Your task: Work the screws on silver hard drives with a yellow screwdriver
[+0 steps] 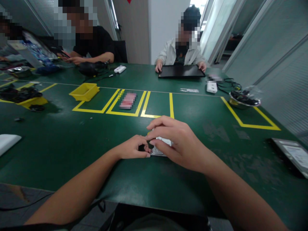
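We observe both hands meeting over a small flat silver-white metal device on the dark green counter, just on our side of the yellow tape rectangles. Left hand grip pinched on the device's left edge; right hand grip curled over it, fingers touching its top.

— What lies across the green table?

— Yellow tape outlines mark bays on it; a yellow bin sits in one, a pink pack in the next. A metal bowl of dark parts stands at the right, a flat device near that edge.

— And the far side?

— One person in a light jacket rests both hands on a black laptop; another in a black shirt sits beside a white power strip.
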The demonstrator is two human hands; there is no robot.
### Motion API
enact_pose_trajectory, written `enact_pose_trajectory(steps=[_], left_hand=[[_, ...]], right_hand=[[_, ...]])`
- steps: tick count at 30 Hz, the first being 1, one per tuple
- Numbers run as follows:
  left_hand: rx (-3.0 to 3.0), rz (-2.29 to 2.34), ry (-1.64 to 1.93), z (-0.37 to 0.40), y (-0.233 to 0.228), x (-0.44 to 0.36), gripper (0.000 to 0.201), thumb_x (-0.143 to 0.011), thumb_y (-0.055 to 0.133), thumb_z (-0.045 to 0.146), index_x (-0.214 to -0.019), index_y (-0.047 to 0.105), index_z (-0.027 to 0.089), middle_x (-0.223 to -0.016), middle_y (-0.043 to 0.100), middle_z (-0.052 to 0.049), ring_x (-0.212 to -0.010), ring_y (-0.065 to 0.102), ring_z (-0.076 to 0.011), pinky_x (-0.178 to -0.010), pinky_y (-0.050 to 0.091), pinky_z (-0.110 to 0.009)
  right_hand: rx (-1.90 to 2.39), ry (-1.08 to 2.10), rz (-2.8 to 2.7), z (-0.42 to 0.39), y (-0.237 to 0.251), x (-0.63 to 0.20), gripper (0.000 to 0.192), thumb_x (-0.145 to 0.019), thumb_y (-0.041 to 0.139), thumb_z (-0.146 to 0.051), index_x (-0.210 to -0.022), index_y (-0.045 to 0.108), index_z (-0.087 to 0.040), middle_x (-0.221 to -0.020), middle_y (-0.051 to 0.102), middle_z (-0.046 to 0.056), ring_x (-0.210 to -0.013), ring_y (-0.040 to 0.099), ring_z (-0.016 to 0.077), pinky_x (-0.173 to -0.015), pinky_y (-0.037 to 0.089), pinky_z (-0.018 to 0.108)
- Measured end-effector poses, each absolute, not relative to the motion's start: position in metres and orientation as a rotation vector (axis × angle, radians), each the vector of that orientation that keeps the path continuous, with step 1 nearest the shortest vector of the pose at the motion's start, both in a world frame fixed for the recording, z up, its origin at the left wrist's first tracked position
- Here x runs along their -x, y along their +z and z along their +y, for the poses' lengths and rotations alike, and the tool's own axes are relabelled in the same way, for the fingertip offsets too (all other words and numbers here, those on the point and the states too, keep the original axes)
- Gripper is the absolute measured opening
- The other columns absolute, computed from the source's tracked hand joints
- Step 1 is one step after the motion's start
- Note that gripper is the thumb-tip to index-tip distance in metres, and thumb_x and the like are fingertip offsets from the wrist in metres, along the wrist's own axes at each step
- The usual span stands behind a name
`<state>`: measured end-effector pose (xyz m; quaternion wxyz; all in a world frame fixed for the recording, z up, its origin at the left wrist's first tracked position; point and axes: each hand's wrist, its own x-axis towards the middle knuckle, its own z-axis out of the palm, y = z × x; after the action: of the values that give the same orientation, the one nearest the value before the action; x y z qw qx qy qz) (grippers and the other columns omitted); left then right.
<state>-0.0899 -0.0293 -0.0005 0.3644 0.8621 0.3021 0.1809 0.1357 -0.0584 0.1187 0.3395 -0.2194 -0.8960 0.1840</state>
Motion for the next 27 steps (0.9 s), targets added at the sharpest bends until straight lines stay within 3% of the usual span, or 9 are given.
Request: enact_pose_trajectory(steps=[5, 11, 17, 27], left_hand=[[-2.215, 0.74, 0.474, -0.0285, 0.0, 0.0895, 0.022, -0.084, 0.069, 0.037, -0.09, 0.07, 0.015, -0.087, 0.073, -0.003, -0.085, 0.068, -0.0176, -0.081, 0.052, -0.027], [-2.221, 0.727, 0.472, -0.0269, 0.0034, 0.0892, 0.021, -0.082, 0.071, 0.036, -0.084, 0.07, 0.015, -0.079, 0.072, -0.002, -0.073, 0.066, -0.0158, -0.07, 0.051, -0.025], [-2.204, 0.779, 0.473, -0.0286, 0.0036, 0.0894, 0.024, -0.082, 0.07, 0.039, -0.08, 0.07, 0.015, -0.081, 0.074, -0.002, -0.076, 0.068, -0.0168, -0.074, 0.052, -0.027], [-2.257, 0.778, 0.45, -0.0277, -0.0013, 0.0909, 0.029, -0.084, 0.069, 0.042, -0.094, 0.072, 0.015, -0.09, 0.073, -0.004, -0.086, 0.067, -0.018, -0.084, 0.052, -0.029]], right_hand=[[0.55, 0.485, -2.342, -0.0571, 0.1184, -0.1348, 0.016, -0.09, 0.053, -0.007, -0.092, 0.068, -0.012, -0.098, 0.067, 0.008, -0.092, 0.06, 0.0146, -0.083, 0.049, 0.028], [0.516, 0.479, -2.352, -0.0563, 0.1169, -0.1362, 0.021, -0.09, 0.052, -0.007, -0.103, 0.068, -0.01, -0.103, 0.07, 0.009, -0.1, 0.062, 0.0174, -0.092, 0.048, 0.032], [0.489, 0.516, -2.355, -0.0573, 0.1175, -0.1369, 0.028, -0.09, 0.047, -0.004, -0.107, 0.069, -0.01, -0.112, 0.07, 0.011, -0.108, 0.062, 0.0171, -0.098, 0.047, 0.033], [0.562, 0.515, -2.341, -0.0584, 0.1193, -0.1353, 0.018, -0.09, 0.052, -0.007, -0.095, 0.068, -0.012, -0.101, 0.066, 0.009, -0.094, 0.059, 0.0143, -0.085, 0.049, 0.028]])
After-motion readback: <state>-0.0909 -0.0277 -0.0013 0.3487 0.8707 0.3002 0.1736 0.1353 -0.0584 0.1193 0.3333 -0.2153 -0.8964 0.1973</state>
